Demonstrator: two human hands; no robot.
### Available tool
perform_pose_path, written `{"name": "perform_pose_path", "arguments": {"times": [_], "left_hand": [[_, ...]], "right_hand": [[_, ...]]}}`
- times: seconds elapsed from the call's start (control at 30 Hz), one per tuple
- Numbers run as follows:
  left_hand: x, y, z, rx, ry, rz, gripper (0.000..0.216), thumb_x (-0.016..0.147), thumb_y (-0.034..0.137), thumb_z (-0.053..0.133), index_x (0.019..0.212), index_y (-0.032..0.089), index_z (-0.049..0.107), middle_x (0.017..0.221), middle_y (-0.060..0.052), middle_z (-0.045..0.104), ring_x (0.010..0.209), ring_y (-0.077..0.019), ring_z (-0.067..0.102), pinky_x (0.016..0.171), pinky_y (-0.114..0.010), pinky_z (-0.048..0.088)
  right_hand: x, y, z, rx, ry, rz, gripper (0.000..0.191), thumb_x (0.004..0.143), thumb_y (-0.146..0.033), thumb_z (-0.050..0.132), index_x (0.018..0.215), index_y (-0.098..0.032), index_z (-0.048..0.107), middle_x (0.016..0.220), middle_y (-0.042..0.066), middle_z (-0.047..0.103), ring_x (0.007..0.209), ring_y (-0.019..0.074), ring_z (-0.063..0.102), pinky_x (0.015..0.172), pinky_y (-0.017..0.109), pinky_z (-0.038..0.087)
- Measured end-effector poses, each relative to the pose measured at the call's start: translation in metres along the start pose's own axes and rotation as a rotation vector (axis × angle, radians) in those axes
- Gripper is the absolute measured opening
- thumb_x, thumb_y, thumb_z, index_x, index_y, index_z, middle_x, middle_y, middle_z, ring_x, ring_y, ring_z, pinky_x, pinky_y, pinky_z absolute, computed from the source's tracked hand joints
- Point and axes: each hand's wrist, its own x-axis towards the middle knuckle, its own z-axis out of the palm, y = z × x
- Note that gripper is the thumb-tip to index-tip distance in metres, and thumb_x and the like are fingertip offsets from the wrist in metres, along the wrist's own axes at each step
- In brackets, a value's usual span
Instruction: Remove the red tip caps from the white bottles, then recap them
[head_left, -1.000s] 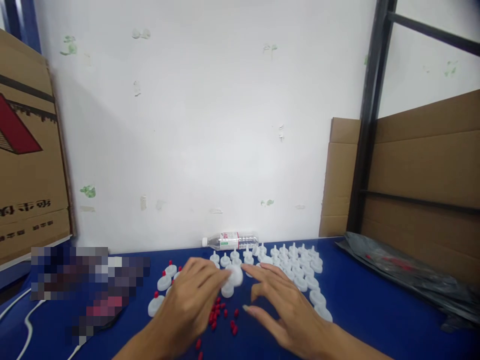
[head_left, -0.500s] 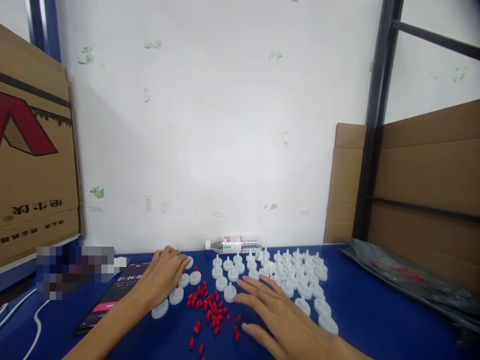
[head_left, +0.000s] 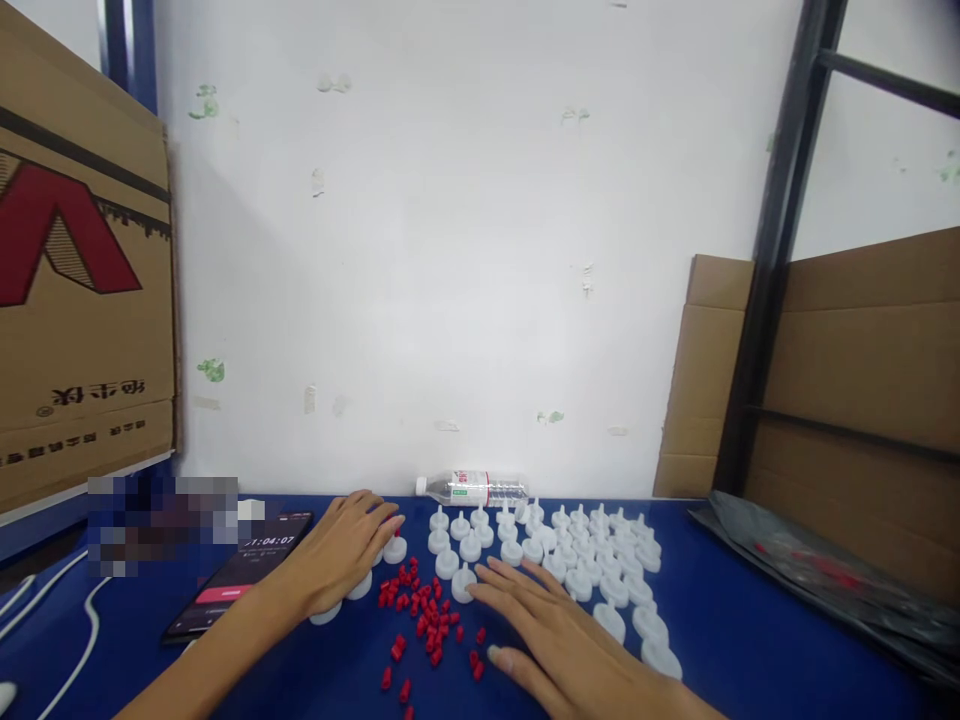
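Observation:
My left hand (head_left: 345, 545) lies low over a small group of white nozzle caps at the left, fingers stretched forward and slightly bent. Its fingertips are close to a white nozzle cap (head_left: 394, 550) with a red tip on its spout; whether they touch it I cannot tell. Other caps sit partly hidden under that hand. My right hand (head_left: 555, 630) is spread with palm down, beside a bare-spouted nozzle cap (head_left: 463, 584), and holds nothing I can see. Between the hands lie many small red tip caps (head_left: 431, 620), loose on the blue table (head_left: 322, 685).
A large cluster of white nozzle caps (head_left: 600, 555) stands at the right. Behind lies a plastic bottle (head_left: 472, 488) against the wall. A phone with a timer (head_left: 240, 580) and white cables (head_left: 90, 630) are at left. A grey plastic bag (head_left: 825, 570) rests at right.
The view has shifted, so everything sits a little farther right. My left hand has moved forward and right among the caps, to the red-tipped one. My right hand has hardly moved.

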Motion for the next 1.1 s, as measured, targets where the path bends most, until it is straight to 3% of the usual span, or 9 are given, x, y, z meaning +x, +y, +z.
{"name": "perform_pose_path", "arguments": {"times": [0.13, 0.27, 0.5, 0.8, 1.0, 1.1], "left_hand": [[0.003, 0.016, -0.007, -0.024, 0.061, 0.113, 0.035, 0.106, 0.033, 0.036, 0.110, 0.023, 0.070, 0.110, -0.007, 0.068, 0.110, -0.0230, 0.058, 0.098, -0.040, 0.045], [0.004, 0.047, -0.015, -0.072, 0.098, 0.250, 0.028, 0.101, 0.017, 0.043, 0.105, 0.021, 0.070, 0.105, -0.007, 0.067, 0.109, -0.0235, 0.055, 0.096, -0.041, 0.047], [-0.008, 0.100, -0.020, -0.220, -0.036, 0.331, 0.011, 0.093, 0.014, 0.059, 0.097, 0.022, 0.066, 0.099, -0.004, 0.063, 0.103, -0.0246, 0.053, 0.093, -0.044, 0.046], [-0.020, 0.109, 0.003, -0.267, -0.113, 0.369, 0.015, 0.083, 0.021, 0.076, 0.093, 0.023, 0.064, 0.102, -0.002, 0.064, 0.107, -0.0260, 0.053, 0.098, -0.044, 0.042], [-0.019, 0.110, 0.004, -0.180, -0.144, 0.381, 0.005, 0.093, 0.020, 0.064, 0.089, 0.022, 0.063, 0.098, -0.001, 0.065, 0.103, -0.0234, 0.055, 0.097, -0.042, 0.041], [-0.017, 0.109, 0.003, -0.154, -0.157, 0.388, 0.004, 0.093, 0.019, 0.064, 0.090, 0.022, 0.063, 0.096, -0.001, 0.065, 0.100, -0.0233, 0.055, 0.091, -0.039, 0.042]], "right_hand": [[0.002, 0.000, 0.001, 0.023, -0.025, -0.008, 0.055, 0.105, -0.039, 0.048, 0.156, -0.029, 0.032, 0.156, 0.005, 0.044, 0.146, 0.0252, 0.037, 0.122, 0.046, 0.032], [0.004, -0.001, 0.000, 0.022, -0.053, -0.013, 0.056, 0.103, -0.037, 0.051, 0.156, -0.026, 0.033, 0.155, 0.006, 0.045, 0.146, 0.0260, 0.038, 0.122, 0.046, 0.032], [0.003, 0.000, -0.001, 0.013, -0.074, -0.021, 0.050, 0.105, -0.038, 0.046, 0.153, -0.026, 0.036, 0.151, 0.005, 0.052, 0.147, 0.0253, 0.036, 0.124, 0.049, 0.025], [0.002, 0.002, 0.001, -0.111, 0.077, -0.045, 0.044, 0.103, -0.032, 0.052, 0.146, -0.028, 0.046, 0.136, 0.004, 0.065, 0.132, 0.0227, 0.055, 0.120, 0.045, 0.033], [0.002, 0.005, 0.001, -0.118, -0.092, 0.041, 0.052, 0.108, -0.045, 0.035, 0.157, -0.027, 0.032, 0.161, 0.009, 0.034, 0.149, 0.0283, 0.032, 0.122, 0.055, 0.026], [0.003, 0.006, 0.001, -0.081, -0.170, 0.076, 0.056, 0.108, -0.050, 0.029, 0.158, -0.024, 0.030, 0.162, 0.009, 0.032, 0.150, 0.0297, 0.028, 0.122, 0.058, 0.023]]}}
